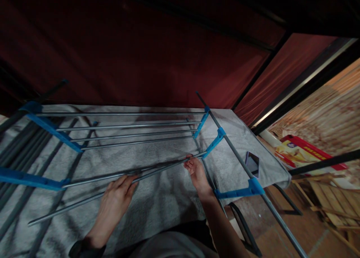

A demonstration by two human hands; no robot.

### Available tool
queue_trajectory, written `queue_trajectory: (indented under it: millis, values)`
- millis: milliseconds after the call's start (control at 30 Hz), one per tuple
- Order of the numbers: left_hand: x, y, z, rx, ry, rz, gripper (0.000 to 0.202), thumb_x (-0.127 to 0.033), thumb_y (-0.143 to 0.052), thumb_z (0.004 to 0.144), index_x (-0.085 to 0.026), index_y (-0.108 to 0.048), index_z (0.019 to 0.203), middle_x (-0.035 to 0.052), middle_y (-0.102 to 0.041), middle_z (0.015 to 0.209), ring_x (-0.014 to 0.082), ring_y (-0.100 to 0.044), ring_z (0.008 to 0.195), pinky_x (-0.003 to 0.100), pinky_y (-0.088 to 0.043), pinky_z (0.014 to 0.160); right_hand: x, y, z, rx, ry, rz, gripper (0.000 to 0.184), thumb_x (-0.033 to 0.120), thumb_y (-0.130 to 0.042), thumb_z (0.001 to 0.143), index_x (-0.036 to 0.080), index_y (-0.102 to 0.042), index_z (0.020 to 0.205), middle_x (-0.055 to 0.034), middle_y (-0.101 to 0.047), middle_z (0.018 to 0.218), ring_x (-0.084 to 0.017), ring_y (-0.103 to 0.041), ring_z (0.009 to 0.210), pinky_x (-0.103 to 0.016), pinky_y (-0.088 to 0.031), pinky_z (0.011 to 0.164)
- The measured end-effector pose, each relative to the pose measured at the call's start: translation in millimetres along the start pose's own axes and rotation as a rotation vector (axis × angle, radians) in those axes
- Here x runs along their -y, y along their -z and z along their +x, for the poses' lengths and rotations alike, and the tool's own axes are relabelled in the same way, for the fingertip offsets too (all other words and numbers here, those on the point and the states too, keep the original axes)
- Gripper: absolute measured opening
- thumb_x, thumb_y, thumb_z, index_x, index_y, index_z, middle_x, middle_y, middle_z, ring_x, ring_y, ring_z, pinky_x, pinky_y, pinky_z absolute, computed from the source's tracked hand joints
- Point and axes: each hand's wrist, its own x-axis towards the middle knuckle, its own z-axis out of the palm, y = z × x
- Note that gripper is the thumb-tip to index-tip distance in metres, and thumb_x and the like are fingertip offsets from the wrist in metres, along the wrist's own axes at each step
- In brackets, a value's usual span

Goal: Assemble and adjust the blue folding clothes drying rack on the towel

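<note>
A thin grey metal rod (160, 170) runs slantwise across the frame of a partly assembled rack, its left end free. My left hand (119, 194) is closed over the rod near its middle. My right hand (195, 171) pinches it near the right end, close to a blue plastic bracket (216, 142). Just behind it, a second rod (92, 180) starts from the left blue bracket (33, 178); my left hand partly hides it. Several rods span the far pair of brackets, such as the back rod (120, 114). Another blue bracket (239, 191) sits on the right-hand tube.
Dark tubes (25, 153) lie together at the left on the grey cloth (157, 198). A phone (252, 163) rests on the cloth at the right. Beyond the edge are a red and yellow box (306, 153) and a wooden chair (332, 198). A dark red fabric wall (140, 63) stands behind.
</note>
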Motion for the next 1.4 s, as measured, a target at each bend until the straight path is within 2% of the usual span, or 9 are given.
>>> queue_trajectory:
  millis: [200,333,500,567,633,733,867,1200,1400]
  values:
    - [-1.8,7.7,11.1,0.011,-0.039,0.01,0.046,-0.052,-0.039,0.102,-0.022,-0.072,0.112,0.0079,-0.073,0.108,0.0285,-0.068,0.097,0.043,-0.047,0.089,2.4,-2.6,1.8,-0.005,-0.005,-0.026,0.023,0.036,-0.076,0.073,0.022,-0.066,0.088,-0.0028,-0.068,0.083,-0.018,-0.063,0.075,-0.034,-0.054,0.073]
    - [-5.0,15.2,19.5,-0.009,-0.067,0.023,0.048,-0.054,-0.04,0.102,-0.021,-0.073,0.112,0.0076,-0.073,0.105,0.0278,-0.068,0.093,0.043,-0.047,0.086,1.2,-0.1,1.4,-0.025,0.01,-0.067,0.027,0.046,-0.067,0.077,0.022,-0.061,0.087,-0.0018,-0.065,0.079,-0.018,-0.062,0.072,-0.033,-0.053,0.072]
    - [-9.9,22.3,30.2,-0.02,-0.102,0.043,0.049,-0.051,-0.037,0.104,-0.018,-0.073,0.111,0.0089,-0.073,0.102,0.0272,-0.067,0.092,0.043,-0.046,0.085,1.7,22.7,2.7,-0.329,0.36,-0.311,0.025,0.042,-0.063,0.078,0.024,-0.056,0.094,0.0019,-0.061,0.087,-0.015,-0.057,0.077,-0.029,-0.048,0.075]
    - [-11.8,23.5,33.3,-0.011,-0.106,0.05,0.05,-0.05,-0.035,0.104,-0.018,-0.073,0.111,0.0093,-0.074,0.102,0.0274,-0.067,0.092,0.043,-0.047,0.086,6.0,35.7,6.0,-0.454,0.516,-0.411,0.028,0.039,-0.062,0.079,0.025,-0.056,0.102,-0.0003,-0.061,0.101,-0.016,-0.057,0.09,-0.03,-0.047,0.086]
    - [-13.1,23.7,35.7,0.004,-0.111,0.048,0.05,-0.049,-0.033,0.104,-0.018,-0.072,0.113,0.0093,-0.074,0.103,0.0279,-0.067,0.094,0.043,-0.047,0.087,12.0,46.9,10.5,-0.497,0.6,-0.512,0.036,0.036,-0.06,0.081,0.025,-0.056,0.115,-0.0043,-0.06,0.118,-0.018,-0.056,0.107,-0.034,-0.044,0.099]
    - [-13.5,22.8,38.0,0.027,-0.123,0.045,0.049,-0.047,-0.033,0.104,-0.019,-0.072,0.113,0.009,-0.075,0.104,0.0291,-0.068,0.097,0.045,-0.048,0.089,20.2,56.1,17.0,-0.426,0.582,-0.618,0.051,0.034,-0.06,0.081,0.025,-0.055,0.132,-0.0077,-0.056,0.138,-0.02,-0.051,0.126,-0.038,-0.038,0.111]
    - [-12.4,20.6,39.0,0.055,-0.131,0.075,0.048,-0.044,-0.032,0.104,-0.02,-0.071,0.117,0.0091,-0.075,0.106,0.0292,-0.067,0.098,0.045,-0.048,0.091,24.3,53.6,19.9,-0.331,0.528,-0.62,0.057,0.033,-0.06,0.081,0.024,-0.054,0.137,-0.0083,-0.059,0.142,-0.021,-0.053,0.13,-0.041,-0.037,0.115]
    - [-11.4,18.6,44.3,0.086,-0.123,0.091,0.047,-0.04,-0.032,0.104,-0.02,-0.072,0.122,0.0101,-0.075,0.109,0.0314,-0.065,0.102,0.046,-0.046,0.092,22.0,47.5,19.4,-0.384,0.548,-0.692,0.059,0.035,-0.058,0.081,0.022,-0.052,0.138,-0.0114,-0.056,0.145,-0.023,-0.053,0.134,-0.042,-0.04,0.115]
    - [-28.9,24.0,40.2,0.077,-0.077,0.095,0.038,-0.03,-0.038,0.104,-0.019,-0.072,0.116,0.0126,-0.073,0.107,0.0287,-0.064,0.099,0.044,-0.045,0.09,15.7,57.8,20.4,-0.336,0.573,-0.777,0.069,0.039,-0.056,0.083,0.018,-0.041,0.146,-0.0164,-0.048,0.15,-0.028,-0.046,0.139,-0.046,-0.036,0.118]
